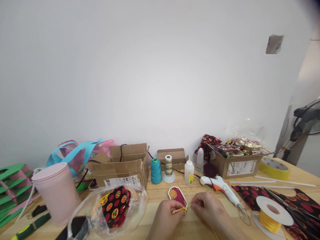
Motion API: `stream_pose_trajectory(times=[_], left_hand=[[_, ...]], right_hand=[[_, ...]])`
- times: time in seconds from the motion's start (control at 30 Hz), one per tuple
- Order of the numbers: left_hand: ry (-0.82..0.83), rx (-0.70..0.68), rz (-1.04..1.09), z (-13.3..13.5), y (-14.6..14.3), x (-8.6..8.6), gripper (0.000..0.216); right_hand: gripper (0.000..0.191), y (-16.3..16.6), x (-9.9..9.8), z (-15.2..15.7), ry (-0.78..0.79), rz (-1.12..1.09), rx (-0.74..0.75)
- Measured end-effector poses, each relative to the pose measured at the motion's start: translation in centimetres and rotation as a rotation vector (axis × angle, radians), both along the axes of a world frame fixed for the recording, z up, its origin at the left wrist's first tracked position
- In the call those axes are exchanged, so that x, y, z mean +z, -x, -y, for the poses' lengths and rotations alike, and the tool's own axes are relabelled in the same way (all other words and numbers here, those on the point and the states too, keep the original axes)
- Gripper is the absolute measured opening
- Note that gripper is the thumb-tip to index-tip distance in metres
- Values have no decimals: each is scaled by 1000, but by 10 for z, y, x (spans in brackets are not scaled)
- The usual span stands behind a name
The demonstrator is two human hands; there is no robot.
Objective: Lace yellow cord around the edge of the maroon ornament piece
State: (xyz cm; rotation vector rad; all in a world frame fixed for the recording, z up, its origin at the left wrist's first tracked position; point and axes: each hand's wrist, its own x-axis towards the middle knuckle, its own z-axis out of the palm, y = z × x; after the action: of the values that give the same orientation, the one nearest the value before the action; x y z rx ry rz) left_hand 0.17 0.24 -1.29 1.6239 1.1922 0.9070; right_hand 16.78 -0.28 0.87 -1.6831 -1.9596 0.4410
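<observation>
My left hand [167, 215] and my right hand [209, 210] meet low in the middle of the wooden table [160, 193]. Both pinch a thin yellow cord [180, 209] at the near end of a small maroon fabric piece with a gold edge [177, 195], which lies flat just beyond my fingers. A spool of the same yellow cord [272, 215] stands at my right. A white hot glue gun [223, 189] lies beside my right hand.
A pink cup [57, 191], a clear bag of patterned fabric [112, 208], cardboard boxes [123, 166], a teal thread cone [156, 171], glue bottles [189, 172], a box of trims [237, 156], yellow tape [274, 167], patterned cloth [297, 200] and green paper [11, 190].
</observation>
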Motion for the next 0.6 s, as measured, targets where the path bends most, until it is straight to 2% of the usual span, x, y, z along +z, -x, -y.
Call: stream_pose_trajectory(times=[0.3,0.47,0.6], left_hand=[[5,54,25,4,-1,6,17],[-32,34,-7,3,0,7,18],[-35,4,-26,1,1,9,19]], right_hand=[[17,-2,2,-3,-19,-37,-62],[21,11,3,3,46,-298,135],[19,19,7,10,80,-296,174]])
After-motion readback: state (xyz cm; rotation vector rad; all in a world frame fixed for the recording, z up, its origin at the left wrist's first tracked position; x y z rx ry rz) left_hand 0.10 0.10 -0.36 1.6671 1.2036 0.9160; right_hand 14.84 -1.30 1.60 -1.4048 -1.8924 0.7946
